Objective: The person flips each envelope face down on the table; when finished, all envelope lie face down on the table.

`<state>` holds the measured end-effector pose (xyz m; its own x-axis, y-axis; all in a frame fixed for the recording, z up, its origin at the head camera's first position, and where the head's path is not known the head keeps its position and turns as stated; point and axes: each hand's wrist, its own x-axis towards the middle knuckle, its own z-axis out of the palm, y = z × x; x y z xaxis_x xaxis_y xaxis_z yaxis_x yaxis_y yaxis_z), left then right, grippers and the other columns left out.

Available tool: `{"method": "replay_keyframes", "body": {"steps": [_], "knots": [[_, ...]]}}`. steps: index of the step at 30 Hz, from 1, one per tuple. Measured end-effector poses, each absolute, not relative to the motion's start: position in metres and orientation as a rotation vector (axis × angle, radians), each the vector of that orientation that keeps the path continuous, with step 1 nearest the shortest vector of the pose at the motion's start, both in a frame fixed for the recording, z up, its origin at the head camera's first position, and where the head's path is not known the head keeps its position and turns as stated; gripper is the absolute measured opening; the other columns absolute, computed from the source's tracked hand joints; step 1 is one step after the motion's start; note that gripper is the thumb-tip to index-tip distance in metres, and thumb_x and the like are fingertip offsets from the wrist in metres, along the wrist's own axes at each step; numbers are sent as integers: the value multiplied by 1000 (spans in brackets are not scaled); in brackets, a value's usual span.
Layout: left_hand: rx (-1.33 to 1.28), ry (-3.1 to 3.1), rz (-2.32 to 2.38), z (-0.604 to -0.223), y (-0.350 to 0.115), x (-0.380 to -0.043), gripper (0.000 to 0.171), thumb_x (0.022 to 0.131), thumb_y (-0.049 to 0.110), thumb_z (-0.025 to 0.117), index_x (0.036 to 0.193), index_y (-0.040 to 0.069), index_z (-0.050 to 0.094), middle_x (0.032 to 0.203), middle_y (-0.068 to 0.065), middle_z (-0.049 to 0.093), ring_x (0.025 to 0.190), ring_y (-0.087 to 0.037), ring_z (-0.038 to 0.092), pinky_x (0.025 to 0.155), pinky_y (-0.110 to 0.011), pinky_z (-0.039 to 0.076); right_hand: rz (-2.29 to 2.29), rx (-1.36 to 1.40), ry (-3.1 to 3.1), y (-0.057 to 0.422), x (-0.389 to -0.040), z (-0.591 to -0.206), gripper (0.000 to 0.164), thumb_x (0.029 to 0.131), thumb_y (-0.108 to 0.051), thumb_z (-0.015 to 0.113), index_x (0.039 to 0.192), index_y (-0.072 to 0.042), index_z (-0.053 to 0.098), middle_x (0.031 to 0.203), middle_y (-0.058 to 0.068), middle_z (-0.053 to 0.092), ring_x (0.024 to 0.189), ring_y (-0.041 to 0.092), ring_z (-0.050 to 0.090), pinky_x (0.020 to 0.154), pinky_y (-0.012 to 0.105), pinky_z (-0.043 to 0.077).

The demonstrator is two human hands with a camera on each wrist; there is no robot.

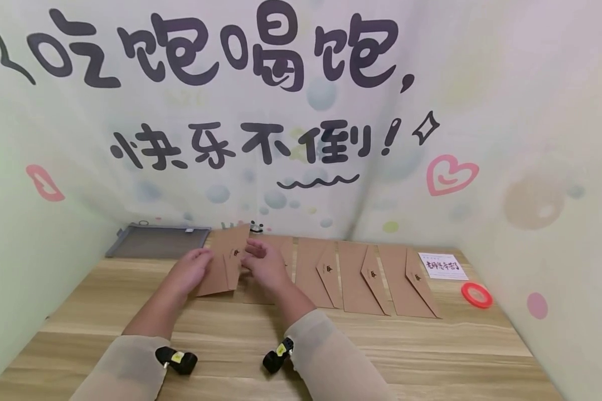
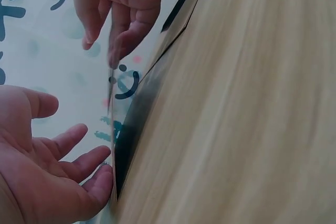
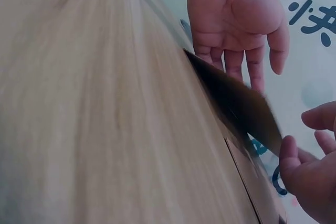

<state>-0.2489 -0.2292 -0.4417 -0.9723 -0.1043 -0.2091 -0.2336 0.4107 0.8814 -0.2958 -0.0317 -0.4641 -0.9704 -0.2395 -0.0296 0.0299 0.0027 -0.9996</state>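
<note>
Fingers, right hand (image 1: 266, 264): apparently pinching the right edge of a brown envelope (image 1: 226, 262). Fingers, left hand (image 1: 189, 272): nearly straight, touching its left side, not wrapped round it. Holding that envelope tilted at the left end of a row, just beside a gray mesh pouch (image 1: 155, 243); can't tell whether its lower edge rests on the table (image 1: 231, 340). Progress, judging by layout: mostly there on the row. Done: four more envelopes (image 1: 356, 284) laid flat side by side, the nearest partly hidden behind the right hand. Left: getting the fifth flat. Untouched so far at the right end: white card (image 1: 442, 266) with writing, and red ring (image 1: 467, 293), maybe tape. Can't tell if anything sits inside the envelopes.
</note>
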Motion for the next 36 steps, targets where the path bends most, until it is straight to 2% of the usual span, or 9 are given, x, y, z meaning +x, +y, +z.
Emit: {"method": "replay_keyframes", "body": {"steps": [6, 10, 14, 17, 20, 24, 28, 32, 36], "knots": [[-237, 2495, 1636, -438, -224, -250, 60, 113, 42, 44, 159, 3, 45, 165, -26, 43, 152, -44, 41, 128, -62, 33, -2108, -233, 2004, -33, -295, -459, 53, 94, -2, 75, 145, -14, 66, 144, 4, 69, 129, 24, 68, 93, 36, 62], [-179, 2462, 1624, -435, -219, -251, 62, 112, 46, 47, 161, 9, 44, 169, -23, 39, 154, -41, 39, 128, -62, 33, -2106, -219, 1990, -33, -294, -457, 54, 92, -4, 80, 143, -18, 68, 141, 1, 70, 123, 18, 70, 87, 34, 60], [-138, 2455, 1637, -436, -215, -250, 61, 111, 47, 51, 161, 13, 45, 170, -20, 40, 156, -39, 39, 128, -59, 34, -2103, -249, 1981, -35, -291, -456, 56, 91, -8, 83, 145, -17, 67, 144, -1, 67, 119, 14, 70, 92, 31, 60], [-132, 2436, 1679, -438, -212, -249, 59, 112, 44, 52, 161, 13, 46, 167, -18, 45, 151, -35, 45, 123, -51, 41, -2097, -307, 1932, -38, -288, -456, 59, 94, -12, 82, 150, -14, 61, 149, 2, 64, 118, 15, 71, 97, 31, 61], [-123, 2415, 1728, -438, -211, -248, 59, 113, 46, 49, 162, 12, 45, 165, -17, 48, 148, -30, 47, 119, -43, 41, -2112, -355, 1892, -40, -286, -455, 63, 97, -14, 79, 155, -13, 56, 151, 4, 62, 119, 16, 71, 101, 33, 62], [-84, 2355, 1798, -435, -211, -248, 63, 114, 50, 41, 164, 11, 40, 169, -18, 43, 155, -35, 42, 122, -50, 42, -2123, -394, 1887, -40, -286, -455, 59, 100, -19, 76, 156, -16, 56, 152, 4, 62, 123, 20, 70, 104, 37, 62], [-99, 2297, 1852, -434, -211, -247, 65, 114, 50, 43, 165, 10, 37, 173, -17, 36, 160, -40, 36, 124, -59, 41, -2074, -442, 1889, -40, -285, -457, 55, 103, -27, 73, 156, -24, 56, 156, 3, 59, 129, 22, 67, 107, 44, 60], [-146, 2254, 1895, -433, -210, -247, 70, 111, 54, 48, 165, 11, 36, 173, -15, 35, 159, -41, 36, 125, -61, 41, -2042, -494, 1870, -40, -284, -458, 56, 106, -29, 69, 159, -24, 52, 159, 6, 56, 131, 24, 66, 111, 50, 57], [-196, 2239, 1911, -433, -210, -248, 75, 109, 61, 49, 165, 13, 35, 172, -16, 38, 158, -41, 38, 118, -57, 47, -1992, -545, 1892, -40, -283, -460, 56, 106, -27, 68, 160, -25, 51, 162, 6, 54, 134, 25, 65, 112, 51, 57]]}}
